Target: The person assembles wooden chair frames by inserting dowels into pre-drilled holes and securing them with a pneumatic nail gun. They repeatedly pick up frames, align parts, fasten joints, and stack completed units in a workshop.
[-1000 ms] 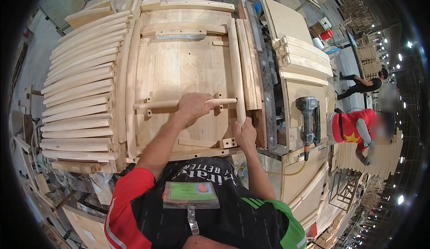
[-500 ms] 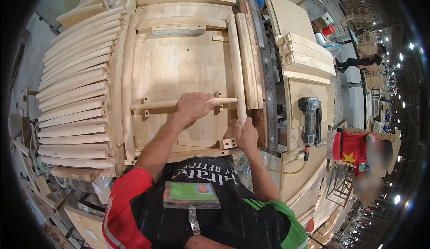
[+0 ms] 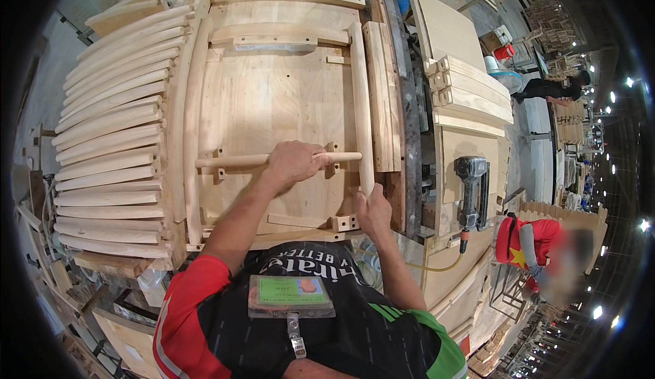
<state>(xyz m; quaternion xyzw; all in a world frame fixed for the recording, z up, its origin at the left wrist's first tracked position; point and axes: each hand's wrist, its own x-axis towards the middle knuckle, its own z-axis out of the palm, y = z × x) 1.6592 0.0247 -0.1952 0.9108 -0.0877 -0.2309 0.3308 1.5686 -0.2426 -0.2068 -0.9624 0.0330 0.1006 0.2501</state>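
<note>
A pale wooden jig board (image 3: 273, 99) lies on the bench in front of me. Across it runs a round wooden rail (image 3: 232, 161), held in small wooden blocks. My left hand (image 3: 295, 163) is closed over the right part of that rail. Along the board's right side lies a long curved wooden leg (image 3: 359, 92), and my right hand (image 3: 372, 210) grips its near end. Another curved leg (image 3: 190, 113) follows the board's left side. A crosspiece (image 3: 280, 34) sits at the far end of the board.
Several curved wooden slats (image 3: 109, 133) are stacked to the left. Flat wooden parts (image 3: 471, 92) are piled to the right, and a nail gun (image 3: 471, 191) lies near them. One person in red (image 3: 539, 249) stands lower right, another in black (image 3: 552, 87) farther off.
The view has shifted slightly. Both hands keep their hold on the rail and the right leg, with little movement of the parts.
</note>
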